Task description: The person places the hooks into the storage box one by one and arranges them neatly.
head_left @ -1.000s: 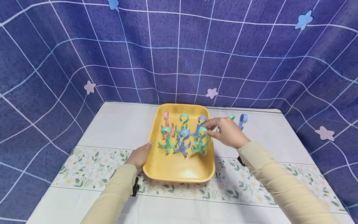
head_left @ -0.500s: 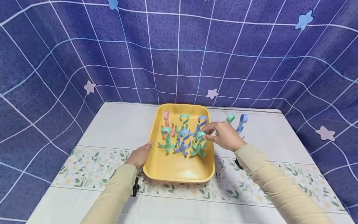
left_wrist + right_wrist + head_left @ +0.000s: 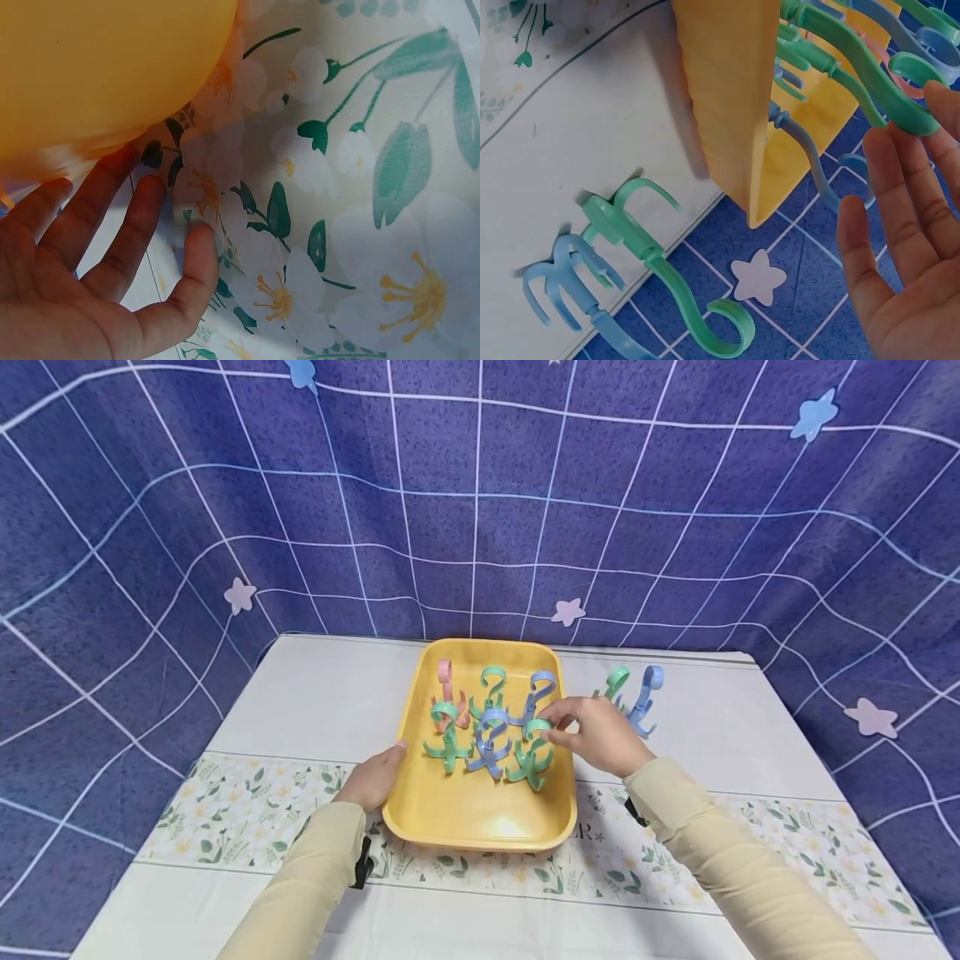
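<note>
A yellow tray (image 3: 480, 822) holds several plastic multi-prong hanging hooks, set in two rows. My left hand (image 3: 372, 779) holds the tray's left side, thumb at the rim; in the left wrist view its fingers (image 3: 139, 217) bend loosely under the tray wall. With thumb and fingertips my right hand (image 3: 596, 735) pinches the curled top of a green hook (image 3: 529, 765) at the front row's right end. Beside that hook are a blue hook (image 3: 489, 753) and another green hook (image 3: 448, 747). Behind them stand a pink hook (image 3: 446, 681), a green one (image 3: 492, 681) and a blue one (image 3: 542, 683).
Right of the tray, a green hook (image 3: 671, 277) and a blue hook (image 3: 574, 281) stand on the white, flower-printed tablecloth (image 3: 720, 752). A blue gridded curtain (image 3: 480, 527) with star shapes hangs behind the table's far edge.
My right hand has moved slightly down and left with the green hook, now lower at the row's right end. The hooks outside the tray show more. My left hand stays put.
</note>
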Demonstrator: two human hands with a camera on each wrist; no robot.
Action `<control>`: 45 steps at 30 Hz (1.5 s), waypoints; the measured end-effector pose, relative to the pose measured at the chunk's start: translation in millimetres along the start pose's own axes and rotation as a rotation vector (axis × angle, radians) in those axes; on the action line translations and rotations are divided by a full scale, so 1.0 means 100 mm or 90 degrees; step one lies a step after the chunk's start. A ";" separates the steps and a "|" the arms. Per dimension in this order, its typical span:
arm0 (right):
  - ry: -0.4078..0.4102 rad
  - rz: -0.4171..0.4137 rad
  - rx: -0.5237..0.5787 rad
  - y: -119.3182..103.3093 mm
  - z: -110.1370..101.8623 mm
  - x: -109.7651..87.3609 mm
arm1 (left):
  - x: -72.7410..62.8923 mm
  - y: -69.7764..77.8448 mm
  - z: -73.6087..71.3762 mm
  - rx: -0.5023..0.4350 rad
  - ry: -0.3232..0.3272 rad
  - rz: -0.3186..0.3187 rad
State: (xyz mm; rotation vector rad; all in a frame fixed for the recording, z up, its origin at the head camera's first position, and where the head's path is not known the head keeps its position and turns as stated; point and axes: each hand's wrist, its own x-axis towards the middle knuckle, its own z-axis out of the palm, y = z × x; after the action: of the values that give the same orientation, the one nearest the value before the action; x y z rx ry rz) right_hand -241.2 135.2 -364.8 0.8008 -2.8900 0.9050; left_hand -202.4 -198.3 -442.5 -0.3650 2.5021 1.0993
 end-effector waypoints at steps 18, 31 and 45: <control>0.006 -0.008 0.033 0.10 0.02 -0.04 | -0.02 0.02 0.00 0.012 0.002 0.006; -0.035 -0.016 0.056 0.17 -0.06 -0.06 | -0.03 0.04 -0.01 0.006 -0.001 -0.003; -0.028 0.011 0.045 0.31 -0.20 -0.13 | -0.06 0.04 -0.02 0.008 0.001 0.025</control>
State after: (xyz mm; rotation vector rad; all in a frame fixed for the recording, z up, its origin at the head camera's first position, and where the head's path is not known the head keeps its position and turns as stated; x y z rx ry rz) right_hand -247.2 173.7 -367.1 0.8120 -2.9225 1.0096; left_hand -199.2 -197.0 -436.4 -0.3144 2.5271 1.0986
